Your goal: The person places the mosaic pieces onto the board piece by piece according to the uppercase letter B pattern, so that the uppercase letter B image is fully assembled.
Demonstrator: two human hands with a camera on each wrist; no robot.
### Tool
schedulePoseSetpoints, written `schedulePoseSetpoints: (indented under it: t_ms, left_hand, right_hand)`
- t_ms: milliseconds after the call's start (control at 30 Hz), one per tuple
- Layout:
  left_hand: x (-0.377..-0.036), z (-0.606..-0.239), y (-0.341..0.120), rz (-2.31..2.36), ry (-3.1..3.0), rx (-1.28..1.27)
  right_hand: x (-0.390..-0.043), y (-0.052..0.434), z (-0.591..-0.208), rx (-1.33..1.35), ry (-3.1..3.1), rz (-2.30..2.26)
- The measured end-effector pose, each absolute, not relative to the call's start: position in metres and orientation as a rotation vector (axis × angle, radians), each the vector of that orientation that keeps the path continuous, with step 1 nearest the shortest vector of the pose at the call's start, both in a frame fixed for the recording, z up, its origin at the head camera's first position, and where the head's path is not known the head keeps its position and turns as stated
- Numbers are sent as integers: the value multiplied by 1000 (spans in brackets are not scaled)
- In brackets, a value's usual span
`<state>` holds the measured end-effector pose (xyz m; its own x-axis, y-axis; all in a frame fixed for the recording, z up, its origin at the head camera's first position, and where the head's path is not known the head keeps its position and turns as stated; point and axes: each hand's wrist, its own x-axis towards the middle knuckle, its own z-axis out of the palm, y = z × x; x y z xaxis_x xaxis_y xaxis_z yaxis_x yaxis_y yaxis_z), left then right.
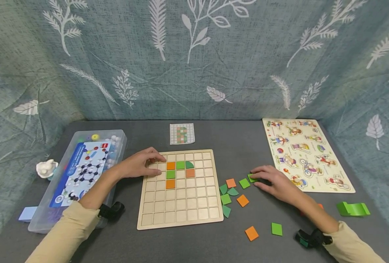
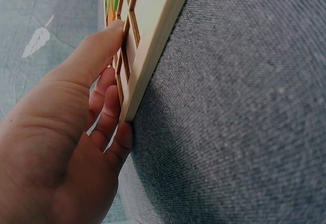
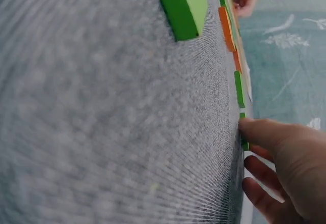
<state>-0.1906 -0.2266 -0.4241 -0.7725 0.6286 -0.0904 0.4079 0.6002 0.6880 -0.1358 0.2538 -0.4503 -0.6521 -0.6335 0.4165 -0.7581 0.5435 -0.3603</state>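
Observation:
A wooden grid board (image 1: 181, 206) lies mid-table, with orange, green and salmon square tiles and one dark green quarter-circle tile (image 1: 189, 164) in its upper cells. My left hand (image 1: 142, 163) rests on the board's upper left corner; in the left wrist view its thumb (image 2: 104, 46) touches the top face and other fingers meet the edge. To the right of the board, my right hand (image 1: 273, 181) pinches a green square tile (image 1: 252, 178) at the table surface. The thumb against that tile (image 3: 245, 145) shows in the right wrist view. Loose tiles, such as an orange square (image 1: 242, 200), lie nearby.
A printed pattern card (image 1: 182, 134) lies behind the board. On the left are a plastic box (image 1: 119, 146) of molecule-model parts and a white figurine (image 1: 46, 169). A picture puzzle board (image 1: 299, 153) lies back right, with a green curved block (image 1: 353, 209) in front.

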Motion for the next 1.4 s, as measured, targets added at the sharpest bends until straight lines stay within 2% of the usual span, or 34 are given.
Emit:
schedulePoseSetpoints:
  t_ms: [200,467,800,1067,1400]
  left_hand:
    - [-191,-424,-227,958,2513,843]
    - [-191,-423,-226,939,2523,852]
    - [-191,-424,-227,924,2528,844]
    - [-190,-424,-227,928,2528,850]
    - [-190,-423,-226,923,2527,844]
  right_hand:
    - [-141,257,-451,1293,-2459,723]
    - [-141,248,-446,1291,-2382,780]
    - [-142,156,-418,1565,-2325,773]
    - [-156,76,-415,1729,-2303,502]
    - [-164,50,-422,1823,-2355,482]
